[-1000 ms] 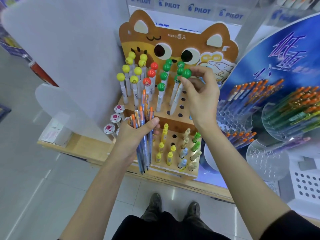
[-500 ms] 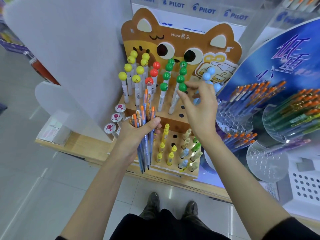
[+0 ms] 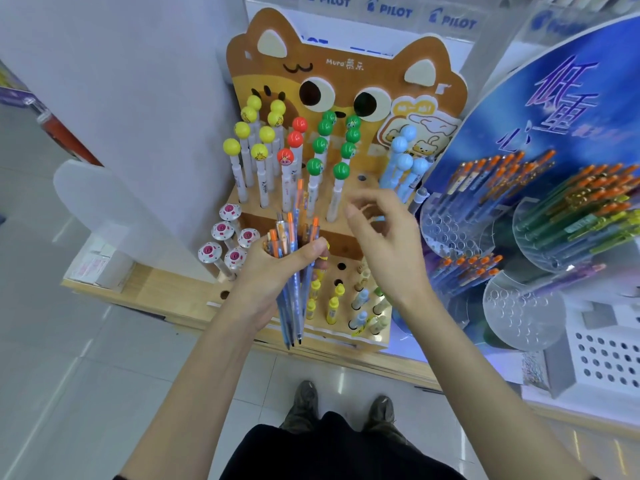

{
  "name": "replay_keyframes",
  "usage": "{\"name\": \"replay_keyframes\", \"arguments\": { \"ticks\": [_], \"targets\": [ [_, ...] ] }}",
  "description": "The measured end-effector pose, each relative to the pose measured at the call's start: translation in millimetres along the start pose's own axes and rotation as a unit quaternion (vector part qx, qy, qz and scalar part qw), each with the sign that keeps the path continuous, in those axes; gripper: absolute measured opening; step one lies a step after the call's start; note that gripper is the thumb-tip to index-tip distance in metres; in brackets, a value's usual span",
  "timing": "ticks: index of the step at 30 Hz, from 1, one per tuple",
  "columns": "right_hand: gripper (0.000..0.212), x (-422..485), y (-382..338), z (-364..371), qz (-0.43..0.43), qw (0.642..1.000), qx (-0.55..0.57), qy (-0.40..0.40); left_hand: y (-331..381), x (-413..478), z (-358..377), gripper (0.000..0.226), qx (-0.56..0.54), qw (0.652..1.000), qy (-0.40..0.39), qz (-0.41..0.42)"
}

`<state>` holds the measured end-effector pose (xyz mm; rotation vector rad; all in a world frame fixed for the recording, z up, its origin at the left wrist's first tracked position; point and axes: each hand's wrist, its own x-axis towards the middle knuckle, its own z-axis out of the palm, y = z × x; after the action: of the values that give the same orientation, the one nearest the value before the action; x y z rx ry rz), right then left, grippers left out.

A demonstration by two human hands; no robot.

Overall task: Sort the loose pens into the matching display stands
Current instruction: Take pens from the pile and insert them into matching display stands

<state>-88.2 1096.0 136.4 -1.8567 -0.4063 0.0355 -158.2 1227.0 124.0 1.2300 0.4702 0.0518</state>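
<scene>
Right hand [image 3: 384, 237] empty, fingers loosely curled, hovering just in front of the cat-face stand [image 3: 346, 74]. Left hand [image 3: 273, 275] wraps a bundle of orange-capped pens [image 3: 294, 258] mid-barrel, over the stand's lower tier. Bundle long axis near upright: orange ends up, tips down toward the floor. Ball-topped pens [image 3: 341, 171] seated in colour columns, looks done. Bundle not sorted yet; likely match is the acrylic stand [image 3: 519, 310] on the right, so well short of finished

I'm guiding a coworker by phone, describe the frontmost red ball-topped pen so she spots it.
Find the cat-faced display stand. On its upper tier, the red-topped pens stand between yellow-topped pens and green-topped pens. Take the frontmost red-topped pen, whose ball shows a printed face.
</scene>
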Motion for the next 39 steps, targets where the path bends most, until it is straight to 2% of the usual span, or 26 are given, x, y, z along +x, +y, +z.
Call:
{"name": "replay_keyframes", "arguments": {
  "ticks": [1, 4, 7, 15, 19, 24, 27, 29, 34, 39],
  "targets": [
    [0.005, -3, -4, -3, 0.044, 0.998, 0.029, -0.032, 0, -1, 3, 0.018, 0.004, 1.0, -0.009, -0.002],
    [0.007, -10, -10, -13, 0.146, 0.972, 0.129, -0.129, -4, -6, 13, 0.02, 0.015, 0.999, -0.043, 0.008],
    [0.008, -14, -8, -25, 0.178, 0.957, 0.179, -0.145, -9, -11, 26, 0.019, 0.014, 0.998, -0.065, 0.011],
    [0.01, -43, 18, -69, 0.152, 0.975, 0.151, -0.064, -33, -17, 47, 0.019, -0.007, 0.997, -0.046, -0.057],
    [0.011, -59, 31, -99, 0.14, 0.981, 0.131, 0.02, -43, -22, 60, 0.015, 0.038, 0.997, -0.044, -0.049],
    [0.011, -69, 50, -131, 0.123, 0.986, 0.031, 0.105, -51, -29, 81, 0.015, 0.047, 0.998, -0.027, -0.038],
    [0.006, -76, 61, -139, 0.128, 0.982, 0.0, 0.142, -57, -30, 88, 0.027, 0.068, 0.997, -0.031, -0.031],
    [0.008, -80, 66, -140, 0.123, 0.98, -0.002, 0.155, -60, -31, 91, 0.033, 0.074, 0.996, -0.04, -0.034],
    [0.017, -83, 75, -133, 0.104, 0.983, -0.006, 0.149, -63, -32, 97, 0.018, 0.01, 0.998, 0.004, -0.063],
    [0.02, -83, 86, -133, 0.098, 0.98, 0.029, 0.172, -66, -36, 94, 0.021, 0.02, 0.999, -0.008, -0.046]
  ]
}}
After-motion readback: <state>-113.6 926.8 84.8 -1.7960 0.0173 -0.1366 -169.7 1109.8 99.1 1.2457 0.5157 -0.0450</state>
